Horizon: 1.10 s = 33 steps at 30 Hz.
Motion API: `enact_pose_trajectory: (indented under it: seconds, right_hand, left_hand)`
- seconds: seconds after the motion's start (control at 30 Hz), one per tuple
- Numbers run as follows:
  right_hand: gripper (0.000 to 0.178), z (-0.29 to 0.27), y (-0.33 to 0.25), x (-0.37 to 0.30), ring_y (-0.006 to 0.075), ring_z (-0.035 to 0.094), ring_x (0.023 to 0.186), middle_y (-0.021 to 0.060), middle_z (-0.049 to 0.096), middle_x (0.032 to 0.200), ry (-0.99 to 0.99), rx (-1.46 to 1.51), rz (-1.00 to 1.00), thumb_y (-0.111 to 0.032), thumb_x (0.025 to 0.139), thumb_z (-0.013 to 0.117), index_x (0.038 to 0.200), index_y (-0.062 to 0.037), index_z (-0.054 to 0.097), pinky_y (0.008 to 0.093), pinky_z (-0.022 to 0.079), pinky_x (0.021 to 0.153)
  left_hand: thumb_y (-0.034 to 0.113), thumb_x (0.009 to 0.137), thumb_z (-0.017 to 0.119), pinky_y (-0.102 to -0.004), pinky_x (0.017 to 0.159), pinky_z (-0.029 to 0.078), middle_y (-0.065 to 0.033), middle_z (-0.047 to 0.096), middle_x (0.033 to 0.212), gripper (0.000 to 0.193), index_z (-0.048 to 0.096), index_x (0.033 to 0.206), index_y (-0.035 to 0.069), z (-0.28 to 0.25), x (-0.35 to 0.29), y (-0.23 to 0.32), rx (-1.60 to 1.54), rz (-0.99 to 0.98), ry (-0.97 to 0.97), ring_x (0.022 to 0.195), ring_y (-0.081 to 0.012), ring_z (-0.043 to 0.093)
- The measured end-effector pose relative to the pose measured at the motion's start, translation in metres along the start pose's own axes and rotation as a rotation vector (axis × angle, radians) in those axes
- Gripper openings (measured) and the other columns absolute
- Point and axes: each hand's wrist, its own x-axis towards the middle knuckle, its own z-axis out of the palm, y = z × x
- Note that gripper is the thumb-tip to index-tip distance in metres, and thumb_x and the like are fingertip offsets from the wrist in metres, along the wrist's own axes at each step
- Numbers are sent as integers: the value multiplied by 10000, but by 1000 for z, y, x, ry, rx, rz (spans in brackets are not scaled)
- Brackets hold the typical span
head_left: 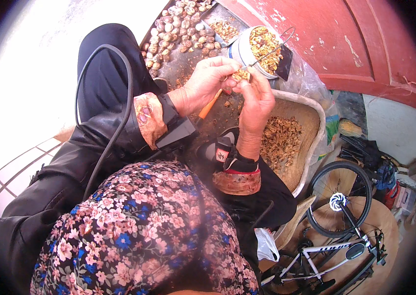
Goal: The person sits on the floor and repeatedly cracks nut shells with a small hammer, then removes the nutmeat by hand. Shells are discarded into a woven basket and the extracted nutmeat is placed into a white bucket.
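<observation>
Beyond the floral garment, the left hand and right hand meet at the fingertips, pinching a small nut piece between them — the step in hand looks like picking kernel from shell (how much shell remains is too small to tell). The next move seems to call for a light, steady pinch; an orange handle shows just below, whether gripped I cannot tell. Farther off lie the pale-rimmed tray of brown fragments, then the tub heaped with yellowish pieces — and whole nuts.
</observation>
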Motion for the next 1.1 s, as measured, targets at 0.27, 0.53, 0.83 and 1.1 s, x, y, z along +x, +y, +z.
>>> enact_pose_trajectory:
  seconds: [0.27,0.53,0.83,1.1]
  right_hand:
    - [229,3,-5,-1,110,571,749,75,585,934,-46,-7,-14,61,786,532,1012,34,564,218,484,619]
    - [274,26,-30,-14,79,573,751,49,595,953,-202,-561,-274,79,755,576,1020,15,554,192,467,622]
    - [245,9,-18,-4,64,584,646,46,633,834,-100,-690,-300,53,739,602,976,-9,585,195,457,561]
    - [279,12,-3,-6,82,603,647,71,637,841,-37,-715,-140,-48,721,683,979,-10,586,218,474,576]
  left_hand:
    - [98,884,489,-296,751,517,-93,584,975,166,553,988,-16,-4,4,-1,-239,-60,-71,869,-175,581]
    - [135,921,408,-345,787,497,-123,546,963,214,478,1017,-43,-8,1,-1,-506,-322,-186,893,-214,561]
    - [144,913,443,-390,889,468,-164,550,997,245,490,1054,-51,-14,11,-8,-509,-246,-102,949,-241,563]
    - [132,906,451,-347,910,447,-167,547,1028,269,483,1083,-68,-6,7,-9,-505,-242,-270,970,-239,556]
